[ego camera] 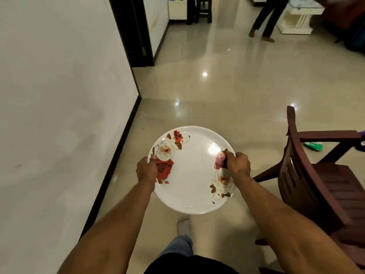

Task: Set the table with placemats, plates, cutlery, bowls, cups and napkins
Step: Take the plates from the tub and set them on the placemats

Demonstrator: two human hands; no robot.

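Observation:
A white plate (192, 171) printed with red and white roses is held level in front of me, above the tiled floor. My left hand (146, 169) grips its left rim, thumb on top. My right hand (238, 164) grips the right rim the same way. A second rim line shows under the plate's near edge, so it may be a small stack; I cannot tell for sure. No table, placemats, cutlery, bowls, cups or napkins are in view.
A dark red wooden chair (308, 180) stands close on my right. A white wall (59, 115) with a black skirting runs along my left. Glossy tiled floor (217, 86) stretches ahead. A person's legs (264, 22) stand far ahead by a white cabinet (296, 18).

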